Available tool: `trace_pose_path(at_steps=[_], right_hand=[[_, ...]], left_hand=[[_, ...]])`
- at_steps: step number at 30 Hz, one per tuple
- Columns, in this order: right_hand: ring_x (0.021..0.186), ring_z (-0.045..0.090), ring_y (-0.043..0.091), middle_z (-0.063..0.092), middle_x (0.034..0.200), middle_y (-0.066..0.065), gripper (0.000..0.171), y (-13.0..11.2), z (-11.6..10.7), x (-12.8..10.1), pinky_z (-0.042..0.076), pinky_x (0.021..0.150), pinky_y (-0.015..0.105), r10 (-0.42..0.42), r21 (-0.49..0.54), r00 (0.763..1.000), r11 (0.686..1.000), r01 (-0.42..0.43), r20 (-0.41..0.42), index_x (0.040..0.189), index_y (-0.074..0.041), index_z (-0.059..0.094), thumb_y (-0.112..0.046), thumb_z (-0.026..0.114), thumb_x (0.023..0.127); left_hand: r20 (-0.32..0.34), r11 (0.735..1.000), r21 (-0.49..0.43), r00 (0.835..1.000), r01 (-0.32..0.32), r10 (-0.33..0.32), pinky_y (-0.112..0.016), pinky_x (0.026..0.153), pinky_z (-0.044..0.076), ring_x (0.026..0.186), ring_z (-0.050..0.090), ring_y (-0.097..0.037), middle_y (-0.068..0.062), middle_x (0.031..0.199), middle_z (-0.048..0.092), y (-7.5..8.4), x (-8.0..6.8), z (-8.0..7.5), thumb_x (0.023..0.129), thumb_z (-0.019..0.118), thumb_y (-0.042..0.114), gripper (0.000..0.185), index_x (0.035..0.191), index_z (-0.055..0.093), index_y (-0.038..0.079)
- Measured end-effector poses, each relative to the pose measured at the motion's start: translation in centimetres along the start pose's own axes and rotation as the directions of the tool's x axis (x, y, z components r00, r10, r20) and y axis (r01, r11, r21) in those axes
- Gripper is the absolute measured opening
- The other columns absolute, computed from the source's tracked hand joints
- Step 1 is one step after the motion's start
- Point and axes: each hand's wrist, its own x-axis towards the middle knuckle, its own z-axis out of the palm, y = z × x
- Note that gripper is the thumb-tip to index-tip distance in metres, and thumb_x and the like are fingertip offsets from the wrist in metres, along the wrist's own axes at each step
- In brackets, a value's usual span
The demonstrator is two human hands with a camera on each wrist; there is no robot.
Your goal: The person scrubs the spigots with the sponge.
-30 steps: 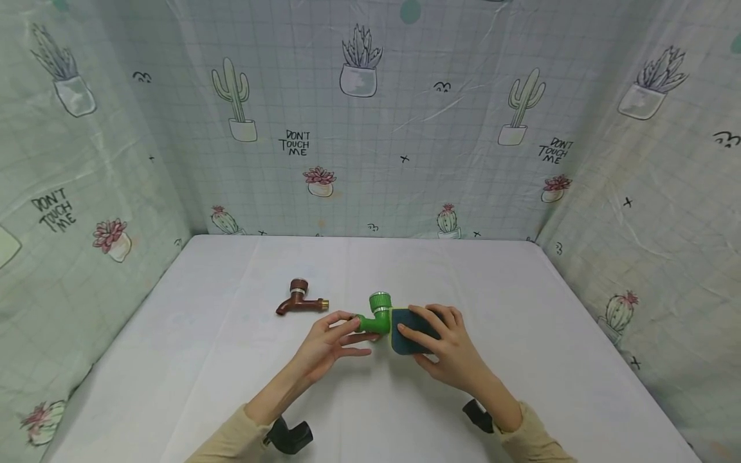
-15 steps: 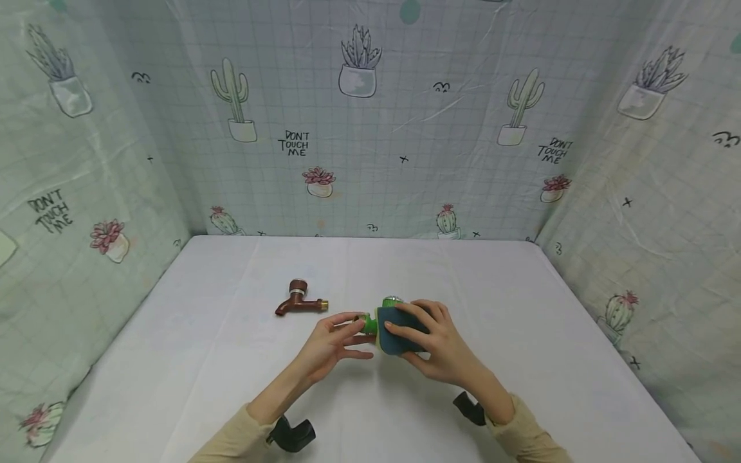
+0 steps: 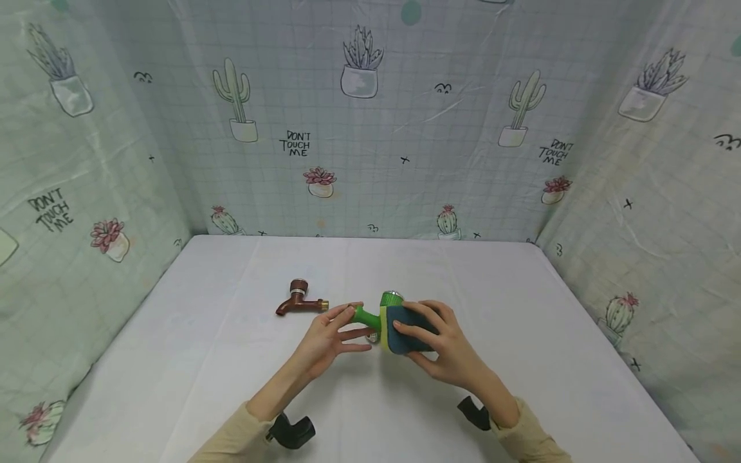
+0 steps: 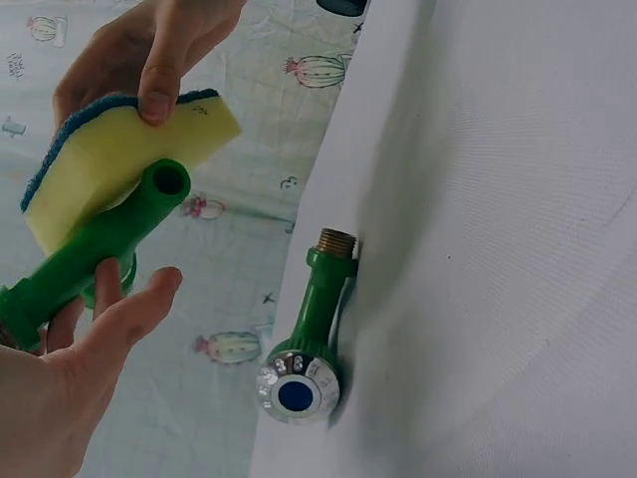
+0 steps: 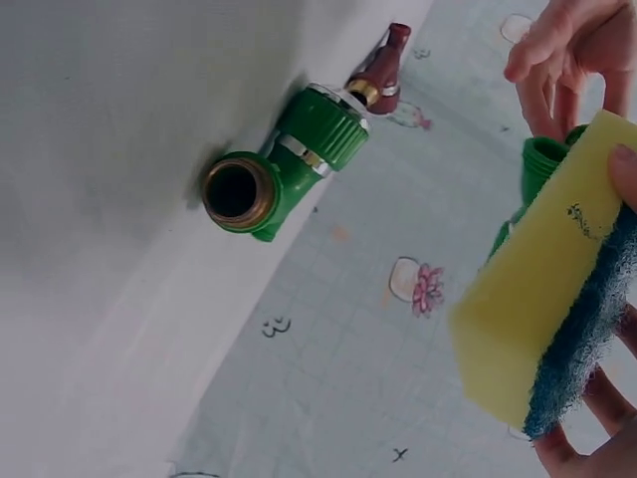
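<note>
My left hand holds the spout of a green plastic tap just above the white table. The right hand grips a yellow sponge with a blue scouring face and presses its yellow side against the tap's body. In the left wrist view the tap lies across my fingers with the sponge behind it. In the right wrist view the sponge hides most of the tap. A second green tap lies on the table under my hands.
A brown tap lies on the table left of my hands. Cactus-print cloth walls close in the back and both sides. Black wrist-camera mounts sit under my forearms.
The sponge slid left over the tap, then back to the right, so the spout shows again. The left hand kept its place on the spout.
</note>
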Motion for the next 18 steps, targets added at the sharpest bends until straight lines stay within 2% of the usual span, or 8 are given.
trace_pose_path(at_steps=[4, 8, 13, 18], right_hand=[[0.116, 0.033, 0.023, 0.042, 0.132, 0.007, 0.043, 0.2, 0.0, -0.5, 0.045, 0.083, 0.045, 0.032, 0.054, 0.999, 0.998, -0.033, 0.004, 0.121, -0.025, 0.055, -0.044, 0.056, 0.083], [0.115, 0.034, 0.022, 0.043, 0.132, 0.008, 0.044, 0.2, -0.1, -0.8, 0.045, 0.083, 0.044, 0.058, 0.093, 0.998, 0.994, -0.058, -0.004, 0.121, -0.023, 0.055, -0.043, 0.058, 0.082], [0.113, 0.036, 0.022, 0.044, 0.131, 0.008, 0.044, 0.4, -0.6, -1.0, 0.045, 0.082, 0.045, 0.078, 0.078, 0.997, 0.994, -0.078, -0.002, 0.121, -0.023, 0.056, -0.043, 0.060, 0.081], [0.111, 0.036, 0.024, 0.045, 0.130, 0.008, 0.043, 0.7, -0.9, -1.1, 0.040, 0.084, 0.048, 0.063, 0.016, 0.998, 0.998, -0.063, 0.013, 0.120, -0.023, 0.057, -0.045, 0.056, 0.083]], left_hand=[[-0.023, 0.997, -0.081, 1.000, -0.010, 0.008, -0.056, 0.085, 0.045, 0.111, 0.053, -0.036, -0.004, 0.115, 0.054, 0.4, 0.1, -0.1, 0.094, 0.043, 0.028, 0.038, 0.124, 0.041, 0.005], [0.009, 0.986, -0.163, 1.000, -0.023, 0.025, -0.058, 0.087, 0.043, 0.110, 0.054, -0.034, 0.000, 0.108, 0.061, 0.8, -0.1, 0.0, 0.095, 0.041, 0.023, 0.019, 0.107, 0.050, 0.012], [0.043, 0.966, -0.256, 0.998, -0.030, 0.042, -0.055, 0.090, 0.042, 0.107, 0.057, -0.029, -0.001, 0.108, 0.063, 1.3, -0.5, -0.2, 0.095, 0.039, 0.019, 0.019, 0.103, 0.056, 0.014], [0.033, 0.956, -0.293, 0.999, -0.022, 0.033, -0.055, 0.091, 0.042, 0.104, 0.059, -0.026, -0.002, 0.108, 0.063, 1.5, -0.6, -0.4, 0.096, 0.038, 0.020, 0.020, 0.103, 0.055, 0.014]])
